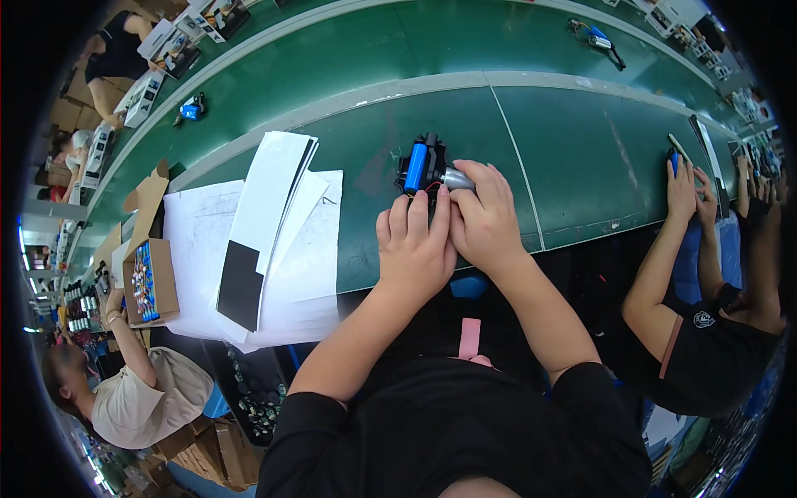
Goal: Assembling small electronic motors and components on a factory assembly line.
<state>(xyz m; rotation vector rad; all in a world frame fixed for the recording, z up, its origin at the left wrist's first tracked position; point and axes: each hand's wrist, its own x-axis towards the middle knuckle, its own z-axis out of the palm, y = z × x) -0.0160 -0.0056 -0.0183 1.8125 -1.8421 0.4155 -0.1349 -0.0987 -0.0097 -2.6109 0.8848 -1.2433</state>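
A small black assembly [432, 154] lies on the green bench in front of me. A blue cylindrical battery [416, 168] runs along its left part, and a silver motor-like cylinder [455, 179] sticks out at its right. Thin red wire shows near my fingertips. My left hand [415, 241] is closed over the near end of the assembly, fingers bent and side by side. From the right, my right hand [490, 217] grips the silver cylinder between thumb and fingers. Both hands touch each other, and they hide the near edge of the assembly.
Left of my hands, white and black sheets [270, 216] lie on a large white sheet [320, 274]. Beyond stands a cardboard box [166, 286] of blue batteries. Similar assemblies [192, 109] sit on the far green strip [374, 50]. Co-workers sit at left and right.
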